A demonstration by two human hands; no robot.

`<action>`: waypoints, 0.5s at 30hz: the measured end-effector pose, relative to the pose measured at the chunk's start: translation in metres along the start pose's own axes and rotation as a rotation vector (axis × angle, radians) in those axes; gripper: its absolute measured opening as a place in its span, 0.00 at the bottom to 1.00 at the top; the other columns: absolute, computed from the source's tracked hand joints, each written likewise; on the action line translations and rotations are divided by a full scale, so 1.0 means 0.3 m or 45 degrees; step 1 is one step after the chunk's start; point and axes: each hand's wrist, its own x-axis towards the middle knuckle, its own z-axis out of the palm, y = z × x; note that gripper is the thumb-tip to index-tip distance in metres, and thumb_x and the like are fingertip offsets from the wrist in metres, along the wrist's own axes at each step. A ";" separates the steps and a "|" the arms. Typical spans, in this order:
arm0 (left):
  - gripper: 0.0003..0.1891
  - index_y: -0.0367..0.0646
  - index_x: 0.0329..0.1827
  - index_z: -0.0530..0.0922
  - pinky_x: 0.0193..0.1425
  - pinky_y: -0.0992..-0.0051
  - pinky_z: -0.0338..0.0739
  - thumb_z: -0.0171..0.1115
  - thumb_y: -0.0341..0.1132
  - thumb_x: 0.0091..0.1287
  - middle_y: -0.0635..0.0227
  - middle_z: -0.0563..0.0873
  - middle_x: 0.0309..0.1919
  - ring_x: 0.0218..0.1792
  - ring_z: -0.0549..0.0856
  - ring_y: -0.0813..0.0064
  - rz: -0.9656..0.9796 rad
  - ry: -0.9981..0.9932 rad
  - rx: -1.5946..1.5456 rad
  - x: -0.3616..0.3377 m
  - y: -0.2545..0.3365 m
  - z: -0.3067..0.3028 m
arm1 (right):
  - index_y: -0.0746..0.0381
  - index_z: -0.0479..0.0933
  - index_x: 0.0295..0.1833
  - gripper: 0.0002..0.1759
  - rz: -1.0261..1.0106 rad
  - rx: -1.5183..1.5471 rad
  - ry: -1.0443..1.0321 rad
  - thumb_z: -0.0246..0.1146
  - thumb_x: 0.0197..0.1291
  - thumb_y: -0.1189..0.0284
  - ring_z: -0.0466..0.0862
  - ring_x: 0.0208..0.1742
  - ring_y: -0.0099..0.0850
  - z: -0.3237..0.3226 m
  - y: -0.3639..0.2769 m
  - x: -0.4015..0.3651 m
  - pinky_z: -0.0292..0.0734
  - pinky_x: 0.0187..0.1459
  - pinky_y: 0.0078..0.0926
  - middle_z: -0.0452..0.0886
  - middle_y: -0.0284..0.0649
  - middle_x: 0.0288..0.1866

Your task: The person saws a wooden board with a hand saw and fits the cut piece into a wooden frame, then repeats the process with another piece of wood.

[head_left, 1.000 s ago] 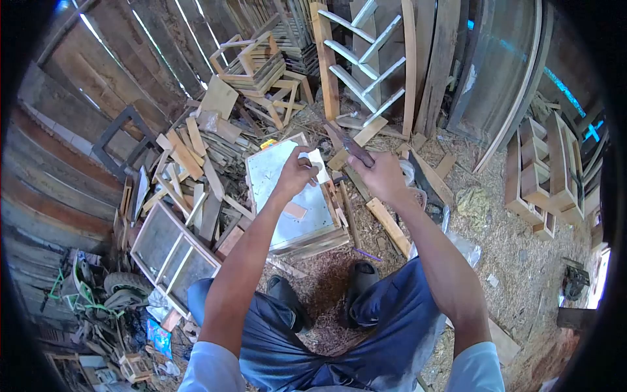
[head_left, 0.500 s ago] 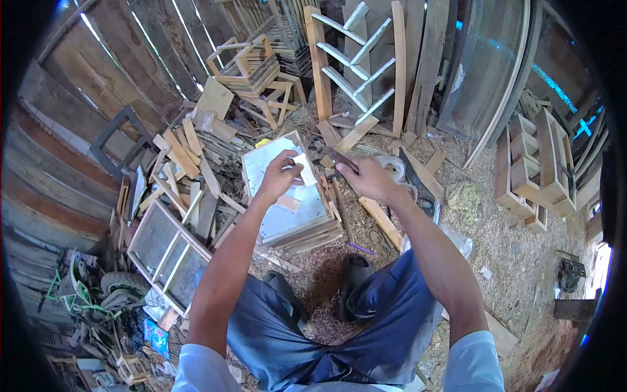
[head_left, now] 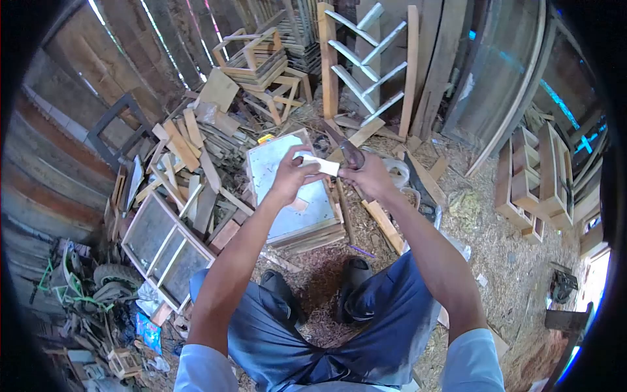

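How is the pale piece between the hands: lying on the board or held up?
Held up: the left hand grips the pale piece above the board, with the right hand at its other end.

Pale piece (head_left: 322,164) near brown tool (head_left: 353,155)

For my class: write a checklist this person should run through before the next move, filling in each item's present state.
1. Left hand grips the pale piece: ok.
2. Right hand holds the dark tool: ok.
3. Tool's working edge safely away from the fingers: cannot tell; the edge is too indistinct.
4. White board free of loose wood: not ok; a small offcut lies on it.
5. Shoes clear of the board: ok; both are on its near side.
6. Floor free of litter: not ok; shavings and scraps cover much of it.
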 end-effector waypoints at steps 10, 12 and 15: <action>0.11 0.39 0.41 0.77 0.41 0.69 0.76 0.68 0.27 0.56 0.62 0.83 0.31 0.35 0.82 0.70 0.477 0.294 1.184 -0.072 -0.174 -0.064 | 0.69 0.78 0.32 0.26 -0.136 -0.043 0.315 0.60 0.61 0.52 0.78 0.21 0.37 0.067 -0.171 -0.114 0.71 0.30 0.38 0.75 0.46 0.17; 0.13 0.39 0.41 0.79 0.53 0.60 0.72 0.68 0.28 0.52 0.56 0.82 0.35 0.46 0.79 0.54 0.624 0.372 1.539 -0.111 -0.141 -0.041 | 0.69 0.77 0.32 0.25 -0.063 -0.134 0.332 0.59 0.62 0.54 0.76 0.20 0.36 0.084 -0.140 -0.160 0.70 0.28 0.37 0.73 0.47 0.16; 0.11 0.38 0.39 0.81 0.52 0.62 0.73 0.68 0.29 0.54 0.56 0.82 0.37 0.45 0.79 0.54 0.848 0.130 1.325 -0.081 -0.178 -0.089 | 0.70 0.77 0.32 0.24 -0.052 -0.247 0.378 0.57 0.65 0.56 0.72 0.17 0.33 0.095 -0.136 -0.282 0.67 0.25 0.34 0.70 0.47 0.14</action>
